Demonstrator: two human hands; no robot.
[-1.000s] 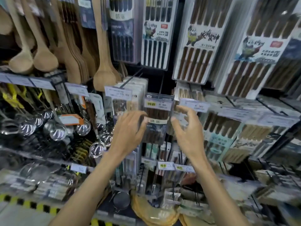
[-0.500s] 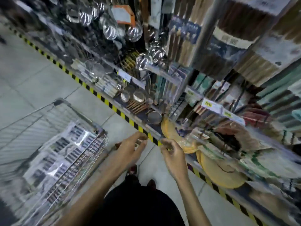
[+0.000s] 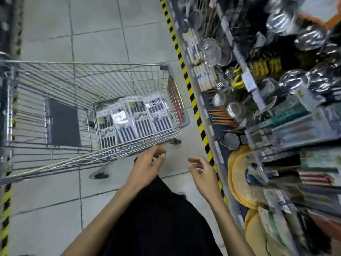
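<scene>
The left hand (image 3: 145, 167) is seen just below the centre of the view, its grip empty, with the fingers loosely curled and the thumb near the forefinger. The right hand (image 3: 204, 174) is found at 3 o'clock of it, apart from it, its grip likewise slack and holding nothing.

A wire shopping cart (image 3: 92, 64) is stood on the tiled floor (image 3: 110, 24) at 10 o'clock of the hands, and its near rim is passed just above the left fingertips. Several chopstick packs (image 3: 136, 117) are laid flat in its basket, at 12 o'clock of the left hand. White header cards with dark print and a small cartoon figure can be made out, but nothing can be read through the blur.

A store shelf (image 3: 258, 108) is ranged along 3 o'clock, hung with steel strainers (image 3: 214, 50). Pale price tags (image 3: 249, 82) are fixed to its rails, their figures illegible. Yellow-black hazard tape (image 3: 184, 71) is run along its foot.
</scene>
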